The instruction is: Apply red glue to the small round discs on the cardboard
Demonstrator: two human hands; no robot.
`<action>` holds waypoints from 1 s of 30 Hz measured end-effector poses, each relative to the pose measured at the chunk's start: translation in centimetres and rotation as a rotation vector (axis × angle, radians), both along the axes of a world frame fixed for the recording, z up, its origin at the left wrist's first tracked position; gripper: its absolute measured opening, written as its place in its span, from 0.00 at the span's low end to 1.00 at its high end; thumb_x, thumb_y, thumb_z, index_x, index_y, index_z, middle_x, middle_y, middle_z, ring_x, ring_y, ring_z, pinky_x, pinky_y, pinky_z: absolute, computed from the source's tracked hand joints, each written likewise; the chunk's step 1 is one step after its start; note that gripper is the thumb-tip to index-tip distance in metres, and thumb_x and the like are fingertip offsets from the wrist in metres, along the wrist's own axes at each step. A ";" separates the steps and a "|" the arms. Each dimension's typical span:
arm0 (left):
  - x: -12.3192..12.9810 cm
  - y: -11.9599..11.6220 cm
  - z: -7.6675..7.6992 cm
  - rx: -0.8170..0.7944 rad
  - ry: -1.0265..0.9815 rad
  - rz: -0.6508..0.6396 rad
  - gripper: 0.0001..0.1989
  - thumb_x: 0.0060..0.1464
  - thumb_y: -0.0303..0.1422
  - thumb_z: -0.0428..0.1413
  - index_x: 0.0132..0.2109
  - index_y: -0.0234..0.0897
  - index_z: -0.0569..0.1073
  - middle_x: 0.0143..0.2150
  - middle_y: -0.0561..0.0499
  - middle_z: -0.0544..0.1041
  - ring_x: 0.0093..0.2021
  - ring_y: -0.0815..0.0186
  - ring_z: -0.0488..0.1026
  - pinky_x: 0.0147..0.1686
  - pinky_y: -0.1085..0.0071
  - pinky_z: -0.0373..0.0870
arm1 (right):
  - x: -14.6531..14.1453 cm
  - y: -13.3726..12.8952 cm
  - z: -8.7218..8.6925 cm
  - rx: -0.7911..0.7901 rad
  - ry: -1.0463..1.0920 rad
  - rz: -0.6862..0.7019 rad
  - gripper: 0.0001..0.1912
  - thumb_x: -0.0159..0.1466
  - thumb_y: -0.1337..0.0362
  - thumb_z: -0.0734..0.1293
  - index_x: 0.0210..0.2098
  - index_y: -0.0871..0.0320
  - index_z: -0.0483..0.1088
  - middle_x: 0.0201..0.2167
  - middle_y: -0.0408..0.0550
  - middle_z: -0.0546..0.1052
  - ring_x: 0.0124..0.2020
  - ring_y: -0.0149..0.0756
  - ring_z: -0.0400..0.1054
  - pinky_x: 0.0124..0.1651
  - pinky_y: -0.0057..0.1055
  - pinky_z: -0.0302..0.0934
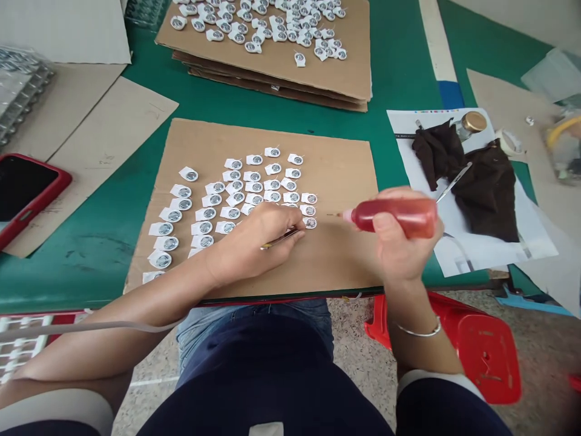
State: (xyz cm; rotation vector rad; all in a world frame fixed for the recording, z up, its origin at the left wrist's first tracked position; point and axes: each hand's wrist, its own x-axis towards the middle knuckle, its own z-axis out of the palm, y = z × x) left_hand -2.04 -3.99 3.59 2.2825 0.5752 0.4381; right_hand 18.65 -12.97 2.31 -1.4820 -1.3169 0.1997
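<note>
My left hand [267, 239] rests over the cardboard sheet [345, 266], its fingers closed on slim metal tweezers [280, 239]. Its fingertips are beside the rightmost column of small white tagged pieces with round silvery discs [310, 223]; whether they touch one is hidden. Several more of these pieces lie in rows to the left, partly covered by my hand and forearm. In my right hand [402, 242] is a squeeze bottle of red liquid [394, 217], held level above the sheet. Its thin needle tip points left toward the pieces, apart from them.
Behind lies a stack of cardboard sheets [272, 79] bearing many similar pieces. At right, dark cloths [485, 188], a pointed metal tool [455, 180] and a gold-capped jar [473, 122] are on white paper. A red-cased phone [31, 188] lies left; a red stool [490, 357] stands below.
</note>
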 end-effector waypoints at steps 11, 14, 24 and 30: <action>-0.2 -0.1 -0.5 0.025 -0.024 -0.024 0.07 0.50 0.20 0.51 0.35 0.34 0.72 0.26 0.55 0.70 0.26 0.72 0.66 0.28 0.75 0.58 | -1.8 -0.3 -2.8 0.114 -0.025 -0.101 0.12 0.52 0.61 0.71 0.34 0.59 0.68 0.31 0.47 0.72 0.33 0.35 0.67 0.35 0.36 0.65; -0.2 -0.2 -0.5 0.036 -0.014 -0.034 0.07 0.51 0.21 0.50 0.34 0.33 0.71 0.26 0.54 0.70 0.26 0.72 0.66 0.28 0.74 0.58 | -1.7 -0.2 -2.6 0.095 -0.042 -0.088 0.12 0.53 0.62 0.71 0.34 0.59 0.68 0.31 0.47 0.72 0.33 0.34 0.67 0.36 0.36 0.64; -0.2 -0.2 -0.4 0.048 -0.031 -0.074 0.06 0.53 0.22 0.49 0.34 0.33 0.69 0.25 0.53 0.69 0.26 0.71 0.65 0.28 0.72 0.59 | -1.9 -0.2 -2.9 0.065 -0.049 -0.083 0.13 0.52 0.61 0.71 0.34 0.59 0.68 0.31 0.47 0.72 0.33 0.34 0.67 0.36 0.35 0.64; -0.3 -0.2 -0.3 0.045 -0.023 -0.086 0.06 0.54 0.22 0.48 0.34 0.34 0.68 0.25 0.53 0.68 0.25 0.70 0.65 0.28 0.73 0.58 | -1.8 -0.3 -3.0 0.039 -0.073 -0.090 0.14 0.53 0.59 0.71 0.34 0.59 0.67 0.32 0.47 0.71 0.33 0.34 0.67 0.35 0.36 0.65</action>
